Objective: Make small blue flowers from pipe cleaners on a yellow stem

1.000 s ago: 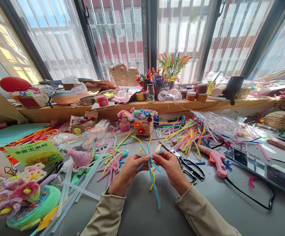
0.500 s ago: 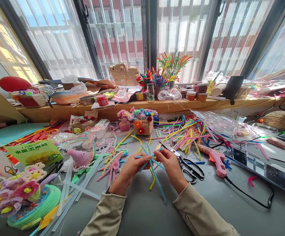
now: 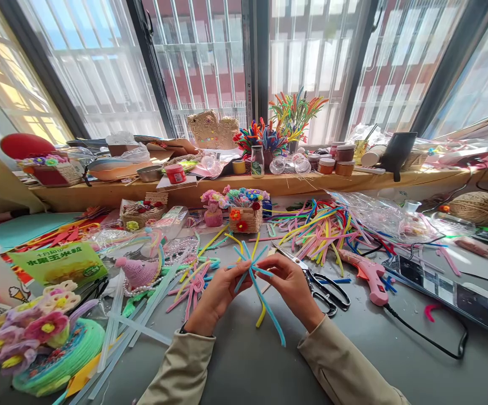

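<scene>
Several light-blue pipe cleaners (image 3: 265, 298) cross at one centre like a star, one with a long tail that hangs toward me. My left hand (image 3: 229, 287) pinches the star near its centre, thumb on top. On the other side my right hand (image 3: 286, 278) has thumb and fingers closed on one of its arms. Below and behind the star, a yellow pipe cleaner (image 3: 261, 316) lies on the grey table (image 3: 252, 371). Scissors with black handles (image 3: 326, 289) rest just beyond my right hand, blades partly behind it.
A pink glue gun (image 3: 373, 281) with a black cord and a phone (image 3: 446, 289) lie to the right. Loose coloured pipe cleaners (image 3: 320, 230) are heaped behind. Clear glue sticks (image 3: 143, 329) and a knitted purple hat (image 3: 140, 273) lie left. A flower basket (image 3: 246, 218) stands ahead.
The blue star has shifted slightly left and turned a little in my hands. My right hand has moved slightly left, its fingers now over a different part of the star.
</scene>
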A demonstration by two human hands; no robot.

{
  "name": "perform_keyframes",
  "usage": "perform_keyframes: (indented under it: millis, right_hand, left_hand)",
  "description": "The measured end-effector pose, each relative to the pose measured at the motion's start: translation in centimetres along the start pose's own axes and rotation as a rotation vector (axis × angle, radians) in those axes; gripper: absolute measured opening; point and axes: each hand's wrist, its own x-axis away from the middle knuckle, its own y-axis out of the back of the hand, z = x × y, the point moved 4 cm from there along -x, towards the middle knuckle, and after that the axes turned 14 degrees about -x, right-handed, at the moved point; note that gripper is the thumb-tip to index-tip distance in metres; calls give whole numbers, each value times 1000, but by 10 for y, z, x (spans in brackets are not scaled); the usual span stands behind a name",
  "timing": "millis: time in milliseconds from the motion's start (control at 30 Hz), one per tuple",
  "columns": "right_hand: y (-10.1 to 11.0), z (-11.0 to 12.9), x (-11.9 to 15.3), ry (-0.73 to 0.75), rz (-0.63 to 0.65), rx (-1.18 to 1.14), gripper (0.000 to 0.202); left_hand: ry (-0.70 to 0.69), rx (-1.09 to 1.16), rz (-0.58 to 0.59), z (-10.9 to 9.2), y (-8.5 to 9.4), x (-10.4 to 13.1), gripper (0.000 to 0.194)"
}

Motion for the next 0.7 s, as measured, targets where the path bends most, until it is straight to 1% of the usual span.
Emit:
perform_keyframes:
  millis: [100,200,333,433,600,700]
  right_hand:
    - [-1,4,0,19,0,-18,10]
    - [-3,7,0,4,2,-64,9]
    - [-5,5,0,-70,-10,-148,10]
    - [-6,0,0,-128,-27,-181,10]
    - [-3,-9,0,-147,-115,-277,14]
    - [0,-13,-1,-109,-159,-233,12]
  left_hand:
    - [13,-24,-5,0,-1,0,13]
    - [22,-30,7,-1,-2,1,12]
    - [-8,-54,-22,-3,-1,2,13]
    - [-17,-114,-48,-4,-1,3,16]
    - [-73,-206,-15,-4,-4,3,20]
    - [-62,-215,20,-2,-5,2,24]
